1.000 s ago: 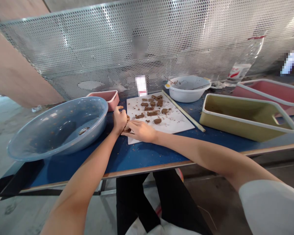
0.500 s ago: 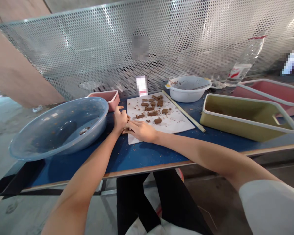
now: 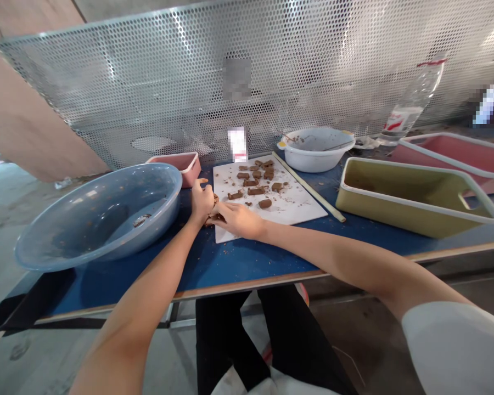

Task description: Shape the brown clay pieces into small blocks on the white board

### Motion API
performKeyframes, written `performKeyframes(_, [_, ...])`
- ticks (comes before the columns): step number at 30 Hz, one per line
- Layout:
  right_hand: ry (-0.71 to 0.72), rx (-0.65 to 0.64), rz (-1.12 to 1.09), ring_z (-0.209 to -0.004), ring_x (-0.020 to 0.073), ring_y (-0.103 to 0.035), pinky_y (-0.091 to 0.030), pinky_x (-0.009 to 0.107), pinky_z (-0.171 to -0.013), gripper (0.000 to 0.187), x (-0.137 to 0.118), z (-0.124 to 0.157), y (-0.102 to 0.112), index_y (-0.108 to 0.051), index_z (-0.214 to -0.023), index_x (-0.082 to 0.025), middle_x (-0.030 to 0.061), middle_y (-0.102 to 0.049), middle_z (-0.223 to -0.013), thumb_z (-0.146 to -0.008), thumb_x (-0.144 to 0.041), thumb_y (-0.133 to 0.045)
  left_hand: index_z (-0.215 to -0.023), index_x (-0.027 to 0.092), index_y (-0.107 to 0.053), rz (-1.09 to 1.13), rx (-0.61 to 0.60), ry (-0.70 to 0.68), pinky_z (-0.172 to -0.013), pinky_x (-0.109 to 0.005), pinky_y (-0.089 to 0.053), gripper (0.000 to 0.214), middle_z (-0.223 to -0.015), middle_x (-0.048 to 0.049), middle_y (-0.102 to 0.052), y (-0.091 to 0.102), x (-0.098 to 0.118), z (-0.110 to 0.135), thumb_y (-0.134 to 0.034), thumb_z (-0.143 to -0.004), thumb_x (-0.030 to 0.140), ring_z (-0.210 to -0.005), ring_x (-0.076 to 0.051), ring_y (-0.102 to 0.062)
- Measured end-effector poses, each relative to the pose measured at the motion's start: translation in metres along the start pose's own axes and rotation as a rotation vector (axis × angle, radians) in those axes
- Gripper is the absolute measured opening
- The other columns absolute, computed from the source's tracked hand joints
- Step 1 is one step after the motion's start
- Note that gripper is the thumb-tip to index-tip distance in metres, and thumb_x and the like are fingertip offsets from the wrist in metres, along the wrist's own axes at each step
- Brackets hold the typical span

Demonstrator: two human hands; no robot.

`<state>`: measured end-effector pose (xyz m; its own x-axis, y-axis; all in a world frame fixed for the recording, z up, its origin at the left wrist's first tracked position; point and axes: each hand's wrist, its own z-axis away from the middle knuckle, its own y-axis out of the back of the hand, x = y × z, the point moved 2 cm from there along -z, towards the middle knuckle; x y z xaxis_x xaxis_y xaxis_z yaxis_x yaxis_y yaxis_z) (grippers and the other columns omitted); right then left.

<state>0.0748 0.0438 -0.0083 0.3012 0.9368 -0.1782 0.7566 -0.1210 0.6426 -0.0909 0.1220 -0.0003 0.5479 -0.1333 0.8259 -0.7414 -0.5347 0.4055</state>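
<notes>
Two bare hands hold a brown lump between them at the left edge of a white board.
We see our left hand [image 3: 202, 202] and our right hand [image 3: 242, 220] close together, and the brown lump [image 3: 214, 217] is mostly covered by them. The grip of both hands is narrow and closed on this lump, although we cannot see all the fingers of the left hand. On the white board [image 3: 302, 213], several small brown pieces [image 3: 256, 191] lie among crumbs, and one rounded piece [image 3: 265, 203] lies nearest to the right hand. A pale stick [image 3: 310, 189] lies along the board's right side. On the blue tabletop [image 3: 247, 260], a big blue basin [image 3: 68, 233] stands to the left.
</notes>
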Motion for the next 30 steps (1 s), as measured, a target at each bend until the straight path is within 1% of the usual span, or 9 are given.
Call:
performKeyframes(3, [-0.017, -0.010, -0.013, -0.085, 0.0162, -0.068, -0.051, 0.028, -0.077, 0.027, -0.002, 0.000, 0.001, -0.059, -0.104, -0.019, 0.0054, -0.075, -0.092, -0.116, -0.041, -0.051, -0.116, 0.019, -0.065, 0.001, -0.001, 0.001, -0.089, -0.039, -0.057, 0.033, -0.105, -0.0113, -0.074, 0.000, 0.000, 0.000, -0.052, -0.086, 0.017, -0.091, -0.027, -0.072])
performKeyframes(8, [0.018, -0.017, 0.054, -0.084, 0.0186, -0.067, -0.050, 0.032, -0.080, 0.039, -0.002, -0.001, 0.004, -0.058, -0.108, -0.018, 0.0077, -0.073, -0.092, -0.121, -0.037, -0.027, -0.111, 0.019, -0.064, -0.001, 0.013, -0.015, -0.091, -0.040, -0.057, 0.029, -0.104, -0.0108, -0.074, 0.000, 0.000, -0.001, -0.052, -0.085, 0.016, -0.090, -0.027, -0.071])
performKeyframes(11, [-0.009, -0.034, 0.079, -0.081, 0.0200, -0.065, -0.050, 0.034, -0.082, 0.041, -0.003, -0.001, 0.008, -0.055, -0.107, -0.019, 0.0072, -0.071, -0.089, -0.121, -0.037, -0.020, -0.111, 0.018, -0.064, 0.006, 0.013, -0.029, -0.090, -0.039, -0.056, 0.028, -0.106, -0.0110, -0.074, 0.000, 0.000, -0.001, -0.052, -0.085, 0.016, -0.089, -0.026, -0.070])
performKeyframes(13, [-0.046, -0.044, 0.060, -0.084, 0.0207, -0.066, -0.050, 0.035, -0.085, 0.037, -0.004, -0.001, 0.010, -0.052, -0.107, -0.020, 0.0075, -0.071, -0.092, -0.120, -0.038, -0.022, -0.111, 0.018, -0.064, 0.013, 0.011, -0.042, -0.090, -0.038, -0.056, 0.027, -0.107, -0.0108, -0.074, 0.000, 0.000, 0.000, -0.053, -0.086, 0.016, -0.089, -0.025, -0.070])
performKeyframes(17, [-0.136, -0.049, 0.068, -0.083, 0.0216, -0.066, -0.050, 0.035, -0.082, 0.026, -0.004, -0.002, 0.010, -0.049, -0.107, -0.021, 0.0069, -0.071, -0.092, -0.117, -0.044, -0.040, -0.111, 0.018, -0.064, 0.025, -0.003, -0.051, -0.086, -0.037, -0.056, 0.027, -0.099, -0.0085, -0.073, 0.000, -0.001, -0.001, -0.053, -0.087, 0.017, -0.082, -0.024, -0.069])
performKeyframes(19, [-0.146, -0.048, 0.099, -0.081, 0.0212, -0.066, -0.049, 0.034, -0.079, 0.022, -0.002, -0.002, 0.006, -0.048, -0.103, -0.022, 0.0064, -0.070, -0.089, -0.115, -0.040, -0.046, -0.111, 0.019, -0.064, 0.028, -0.003, -0.052, -0.086, -0.037, -0.056, 0.028, -0.098, -0.0082, -0.073, -0.001, -0.002, -0.001, -0.053, -0.086, 0.016, -0.082, -0.024, -0.069])
performKeyframes(23, [-0.119, -0.037, 0.112, -0.080, 0.0191, -0.065, -0.048, 0.031, -0.079, 0.019, 0.001, -0.002, 0.001, -0.047, -0.096, -0.023, 0.0047, -0.069, -0.086, -0.114, -0.029, -0.046, -0.110, 0.018, -0.064, 0.029, 0.007, -0.059, -0.090, -0.040, -0.056, 0.027, -0.103, -0.0108, -0.073, -0.002, -0.006, -0.003, -0.053, -0.085, 0.017, -0.089, -0.026, -0.070])
performKeyframes(26, [-0.148, -0.019, 0.105, -0.079, 0.0184, -0.065, -0.048, 0.030, -0.077, 0.020, 0.001, -0.002, 0.000, -0.048, -0.097, -0.023, 0.0044, -0.070, -0.086, -0.115, -0.033, -0.047, -0.111, 0.018, -0.064, 0.037, 0.003, -0.068, -0.093, -0.040, -0.056, 0.028, -0.105, -0.0113, -0.074, -0.003, -0.008, -0.004, -0.054, -0.085, 0.017, -0.095, -0.027, -0.071])
performKeyframes(30, [-0.189, -0.035, 0.094, -0.083, 0.0196, -0.067, -0.047, 0.031, -0.076, 0.022, -0.001, -0.001, 0.002, -0.051, -0.101, -0.022, 0.0068, -0.073, -0.090, -0.115, -0.038, -0.046, -0.110, 0.019, -0.063, 0.040, 0.007, -0.079, -0.097, -0.040, -0.055, 0.027, -0.107, -0.0113, -0.074, -0.004, -0.010, -0.005, -0.054, -0.084, 0.017, -0.102, -0.028, -0.071])
